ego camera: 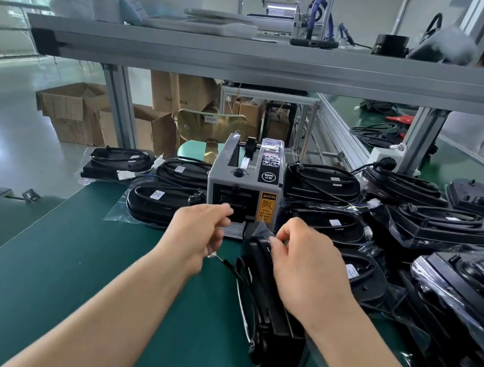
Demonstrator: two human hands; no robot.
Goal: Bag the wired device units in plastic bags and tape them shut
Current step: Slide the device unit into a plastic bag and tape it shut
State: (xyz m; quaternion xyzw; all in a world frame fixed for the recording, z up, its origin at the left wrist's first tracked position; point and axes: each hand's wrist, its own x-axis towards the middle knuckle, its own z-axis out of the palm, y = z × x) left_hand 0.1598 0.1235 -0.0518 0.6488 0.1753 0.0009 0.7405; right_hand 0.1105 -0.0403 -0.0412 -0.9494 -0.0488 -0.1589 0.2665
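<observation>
Centre of frame: the right hand (pixel 307 265) pinches the folded mouth of a clear plastic bag (pixel 261 231) against the top edge of a black wired device unit (pixel 275 308), which stands on edge on the green-matted bench (pixel 71 253). The left hand (pixel 200 233), fingers curled, is at the outlet of the grey boxy tape dispenser (pixel 243 183); whether it grips tape cannot be told. Other bagged black units (pixel 444 228) lie on both sides of the dispenser.

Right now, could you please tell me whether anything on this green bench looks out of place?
One thing: a thin black cable with a bare metal tip trails onto the green mat, apparently outside the clear plastic bag that the right hand pinches round the upright black device unit. Otherwise nothing stands out.
</observation>
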